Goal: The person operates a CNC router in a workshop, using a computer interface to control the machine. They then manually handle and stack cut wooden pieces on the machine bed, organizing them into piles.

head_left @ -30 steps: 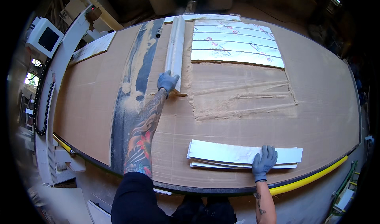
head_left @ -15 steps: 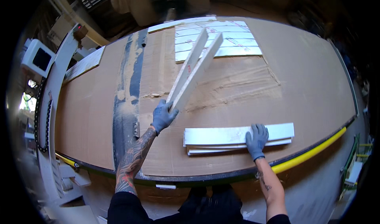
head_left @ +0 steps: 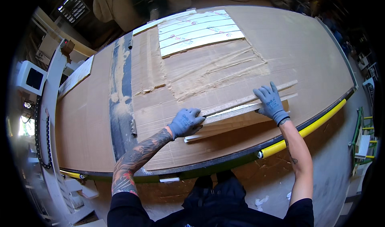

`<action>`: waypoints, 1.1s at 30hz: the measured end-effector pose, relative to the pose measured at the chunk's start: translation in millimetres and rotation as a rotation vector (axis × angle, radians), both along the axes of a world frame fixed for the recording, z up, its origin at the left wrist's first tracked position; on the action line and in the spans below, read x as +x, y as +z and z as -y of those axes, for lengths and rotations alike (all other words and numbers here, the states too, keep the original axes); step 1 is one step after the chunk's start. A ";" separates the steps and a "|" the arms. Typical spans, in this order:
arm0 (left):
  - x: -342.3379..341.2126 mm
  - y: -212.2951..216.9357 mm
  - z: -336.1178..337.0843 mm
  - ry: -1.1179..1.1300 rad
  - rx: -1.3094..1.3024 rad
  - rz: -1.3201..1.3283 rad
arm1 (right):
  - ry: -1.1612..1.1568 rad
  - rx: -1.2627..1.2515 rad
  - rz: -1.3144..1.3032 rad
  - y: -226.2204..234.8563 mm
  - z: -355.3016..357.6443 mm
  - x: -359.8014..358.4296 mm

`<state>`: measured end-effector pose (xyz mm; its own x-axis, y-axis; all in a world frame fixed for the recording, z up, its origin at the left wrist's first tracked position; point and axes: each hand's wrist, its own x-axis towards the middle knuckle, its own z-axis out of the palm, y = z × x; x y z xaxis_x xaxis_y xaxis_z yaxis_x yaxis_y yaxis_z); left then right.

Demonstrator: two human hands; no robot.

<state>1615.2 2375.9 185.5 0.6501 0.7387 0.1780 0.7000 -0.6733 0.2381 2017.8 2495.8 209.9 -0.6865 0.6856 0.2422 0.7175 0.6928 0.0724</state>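
Two long, narrow strips of board (head_left: 233,108) are held on edge, slanting up to the right. Gloved in grey, my left hand (head_left: 186,122) has its fingers wrapped round their left end. My right hand (head_left: 272,102), in a matching glove, grips them farther along, toward the right end. Just below the strips, a small stack of white-faced strips (head_left: 194,138) lies on the cardboard-covered table, partly hidden and in shadow. Whether the held pieces touch the stack cannot be made out.
White printed boards (head_left: 200,30) lie at the table's far side, beside sawdust lines (head_left: 216,72). A dark dusty channel (head_left: 122,106) crosses the table at left. A machine beam with a screen box (head_left: 34,78) stands beyond. A yellow tube (head_left: 304,130) edges the front right.
My left hand has brought the two strips down and right, from pointing away to lying across over the stack. My right hand has left the stack and taken hold of them.
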 end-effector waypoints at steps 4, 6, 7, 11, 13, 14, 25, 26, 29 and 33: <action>0.4 -12.5 0.5 -0.036 0.030 -0.014 | -0.029 -0.057 0.006 -9.1 7.5 3.9; -8.5 -21.1 -0.4 -0.051 0.058 -0.024 | -0.012 -0.055 -0.021 -16.5 10.8 1.7; -15.2 -23.2 0.0 -0.063 0.080 -0.021 | -0.002 -0.069 -0.013 -15.7 13.3 -3.0; -41.3 -24.5 -0.1 -0.075 0.127 -0.032 | 0.038 -0.110 -0.011 -15.8 24.7 -17.9; -50.4 -22.4 -2.4 -0.060 0.139 -0.051 | 0.026 -0.131 -0.031 -18.3 32.2 -22.4; -54.4 -21.6 -0.5 -0.068 0.130 -0.093 | 0.005 -0.147 -0.044 -18.9 36.5 -24.7; -45.0 -19.8 43.5 0.113 -0.144 -0.070 | -0.058 -0.146 0.003 -30.1 81.9 -27.3; -42.8 -24.0 40.7 0.132 -0.144 -0.122 | -0.041 -0.149 -0.001 -32.5 82.5 -27.7; -36.2 -31.1 38.1 0.203 -0.084 -0.244 | 0.001 -0.126 -0.014 -42.7 85.5 -28.5; -37.4 -25.2 32.3 0.238 -0.297 -0.235 | 0.072 -0.108 0.038 -39.4 83.3 -34.3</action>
